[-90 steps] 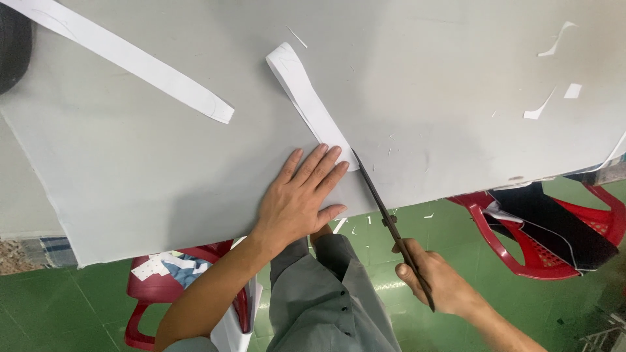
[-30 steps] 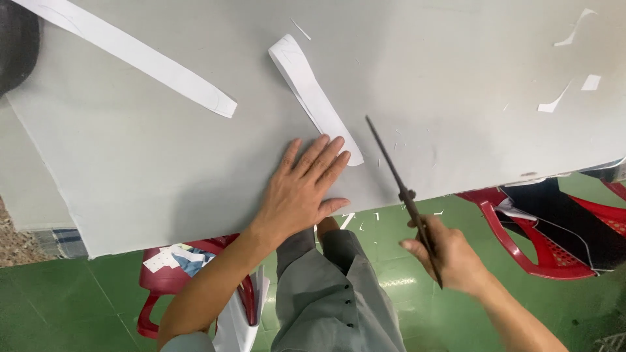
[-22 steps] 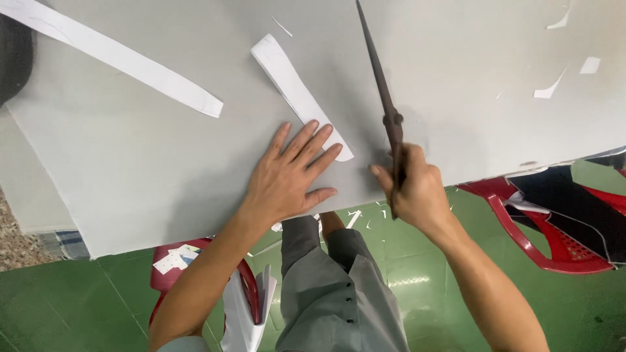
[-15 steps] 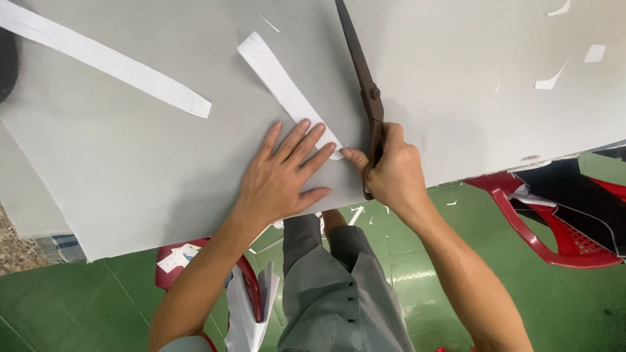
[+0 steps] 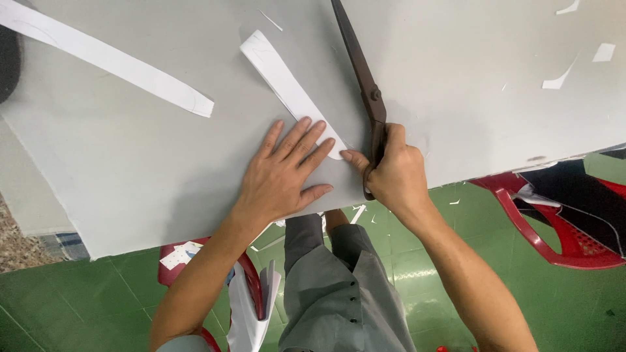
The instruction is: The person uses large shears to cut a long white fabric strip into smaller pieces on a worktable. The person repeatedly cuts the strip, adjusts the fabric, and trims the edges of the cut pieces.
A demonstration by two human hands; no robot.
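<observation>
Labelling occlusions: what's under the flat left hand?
The left hand presses its fingertips on the near end of a short white paper strip lying on pale grey fabric. Whatever lies beneath its palm is hidden.

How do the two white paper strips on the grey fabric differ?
The long white strip lies at upper left, untouched, running off the left edge of the frame; the shorter white strip lies mid-table with its near end under the left hand. The shorter strip's far end looks rounded; the long strip's near end is cut square. Both lie flat on the grey fabric, slanting the same way.
</observation>
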